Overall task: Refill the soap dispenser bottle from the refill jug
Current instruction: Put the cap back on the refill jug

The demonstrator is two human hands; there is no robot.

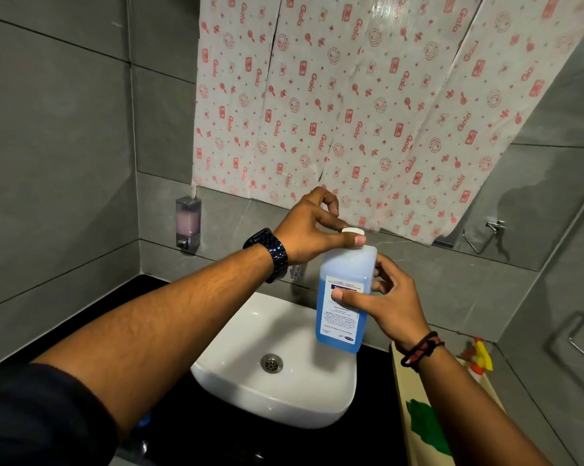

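The right hand [389, 306] grips the body of the refill jug [346, 290], thumb across its white label and fingers wrapped round the far side, holding it upright in the air. The left hand [312, 227] sits on top of the jug, thumb and fingers pinching the white cap [352, 231]. The jug is translucent and holds blue liquid to a level just above the right thumb.

A dark watch [271, 253] rings the left wrist; a red and black cord bracelet [420, 349] rings the right. Directly below both hands lies a white basin [277, 391] with a metal drain, set on a black counter [196, 435]. Well to the left of the left hand, a wall-mounted soap dispenser [188, 222] with pinkish contents hangs on the grey tiles. Behind and above the hands hangs a white sheet printed with red motifs [351, 95].
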